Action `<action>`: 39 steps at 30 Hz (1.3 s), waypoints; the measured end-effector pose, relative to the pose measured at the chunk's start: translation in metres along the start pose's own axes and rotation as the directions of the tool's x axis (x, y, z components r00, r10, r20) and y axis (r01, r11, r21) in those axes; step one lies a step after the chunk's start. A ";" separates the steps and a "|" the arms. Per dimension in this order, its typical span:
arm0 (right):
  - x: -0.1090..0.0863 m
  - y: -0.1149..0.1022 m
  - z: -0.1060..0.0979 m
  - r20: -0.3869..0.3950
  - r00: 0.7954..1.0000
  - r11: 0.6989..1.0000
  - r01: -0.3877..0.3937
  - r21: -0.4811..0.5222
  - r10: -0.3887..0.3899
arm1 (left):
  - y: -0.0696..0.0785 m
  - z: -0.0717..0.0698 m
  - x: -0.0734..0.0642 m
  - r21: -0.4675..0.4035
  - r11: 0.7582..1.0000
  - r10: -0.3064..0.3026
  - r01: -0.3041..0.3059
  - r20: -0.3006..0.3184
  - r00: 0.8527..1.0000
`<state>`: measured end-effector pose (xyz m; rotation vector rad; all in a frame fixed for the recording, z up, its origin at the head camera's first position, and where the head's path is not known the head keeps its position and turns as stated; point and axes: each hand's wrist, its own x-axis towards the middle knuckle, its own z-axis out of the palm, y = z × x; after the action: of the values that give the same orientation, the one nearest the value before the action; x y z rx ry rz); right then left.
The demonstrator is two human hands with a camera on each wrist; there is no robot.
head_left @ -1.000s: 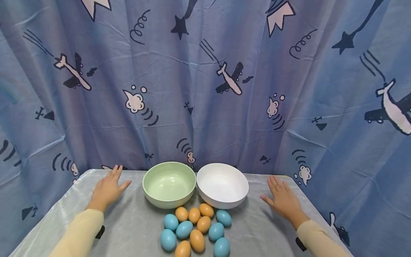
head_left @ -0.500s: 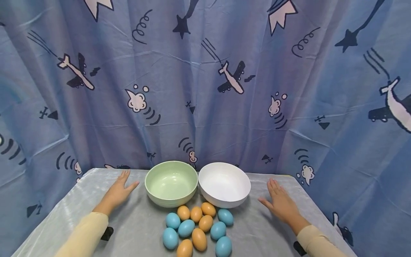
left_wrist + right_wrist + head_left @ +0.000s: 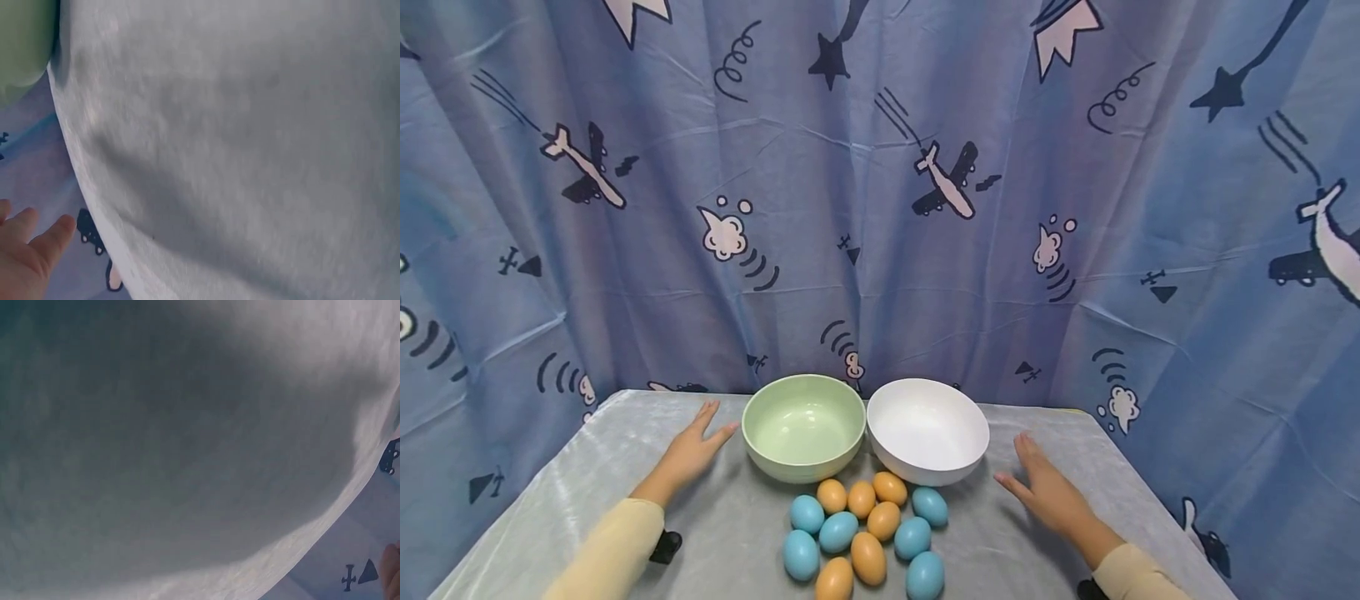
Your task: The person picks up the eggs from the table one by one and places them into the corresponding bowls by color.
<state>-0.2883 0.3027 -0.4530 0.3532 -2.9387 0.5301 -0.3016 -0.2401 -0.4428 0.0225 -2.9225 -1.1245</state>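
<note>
In the head view a green bowl (image 3: 803, 473) and a white bowl (image 3: 928, 475) stand side by side near the table's back edge. In front of them lie several orange eggs (image 3: 868, 558) and several blue eggs (image 3: 838, 532), loosely grouped. My left hand (image 3: 691, 452), fingers straight and thumb spread, is just left of the green bowl and holds nothing. To the right of the white bowl, my right hand (image 3: 1051, 493) is held out with straight fingers and thumb apart, also holding nothing. The left wrist view shows the left fingers (image 3: 55, 237) at its lower corner.
A pale grey cloth covers the table (image 3: 730, 550). Behind its back edge hangs a blue patterned curtain (image 3: 880, 275). A dark wrist device (image 3: 666, 547) shows under the left sleeve.
My left hand has moved right, closer to the green bowl. The right hand has shifted slightly left and nearer to me. Bowls and eggs keep their places as the view drifts slightly.
</note>
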 end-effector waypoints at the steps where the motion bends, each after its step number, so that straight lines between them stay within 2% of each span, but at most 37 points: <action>1: -0.001 -0.002 0.000 0.009 1.000 1.000 -0.007 0.007 0.007 | 0.000 0.000 0.000 -0.010 1.000 -0.004 0.004 0.000 1.000; 7: -0.002 -0.010 0.003 0.065 0.995 0.996 -0.075 0.050 0.071 | 0.001 0.005 0.003 -0.065 0.997 -0.029 0.029 -0.005 1.000; 11: -0.005 -0.012 0.006 0.061 0.993 0.989 -0.107 0.101 0.101 | 0.002 0.007 0.002 -0.103 0.993 -0.056 0.054 -0.011 0.998; 19: -0.011 -0.022 0.011 0.022 0.996 0.985 -0.085 0.151 0.082 | 0.007 0.011 -0.001 -0.187 0.980 -0.068 0.072 0.026 0.997; 25: -0.013 -0.030 0.012 0.047 0.988 0.971 -0.151 0.185 0.144 | 0.007 0.016 0.000 -0.279 0.959 -0.050 0.054 0.023 0.998; 31: -0.015 -0.040 0.013 0.074 0.979 0.949 -0.204 0.240 0.191 | 0.005 0.021 0.002 -0.383 0.923 -0.031 0.035 0.018 0.999; 37: -0.015 -0.049 0.018 0.088 0.962 0.914 -0.272 0.301 0.257 | 0.009 0.025 0.002 -0.523 0.852 -0.008 0.014 0.012 1.000; 39: -0.016 -0.051 0.019 0.096 0.957 0.898 -0.290 0.331 0.273 | 0.009 0.027 0.003 -0.550 0.835 -0.010 0.016 0.013 1.000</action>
<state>-0.2620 0.2521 -0.4567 -0.0347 -2.9522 1.0934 -0.3048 -0.2156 -0.4570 0.0317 -2.4839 -1.9233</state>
